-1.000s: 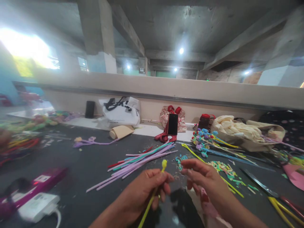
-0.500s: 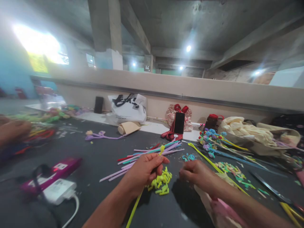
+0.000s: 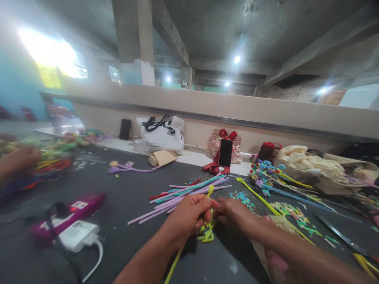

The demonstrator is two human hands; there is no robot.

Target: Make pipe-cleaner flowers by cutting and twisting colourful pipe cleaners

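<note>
My left hand (image 3: 194, 215) is closed around a yellow pipe cleaner (image 3: 175, 265). Its rounded tip (image 3: 210, 189) sticks up above my fingers, and the stem runs down toward the table's front edge. My right hand (image 3: 232, 213) has its fingers drawn together against the left fingertips; what they pinch, if anything, is hidden. Under both hands lies a pile of short yellow pieces (image 3: 206, 236), partly covered. Just behind, lilac, teal and red pipe cleaners (image 3: 174, 201) lie in a loose bundle. Small blue pieces (image 3: 243, 199) are scattered beyond my right hand.
A purple power strip (image 3: 69, 217) with a white charger (image 3: 78, 235) lies left. Scissors (image 3: 340, 234) lie right, near pipe-cleaner flowers (image 3: 262, 177). A phone (image 3: 225, 153) leans at the back beside a white bag (image 3: 162, 136). Another person's hand (image 3: 22, 159) is at far left.
My right hand has moved left to meet the left fingertips, now covering part of the yellow pile. The left hand still grips the yellow pipe cleaner. The view has shifted slightly.
</note>
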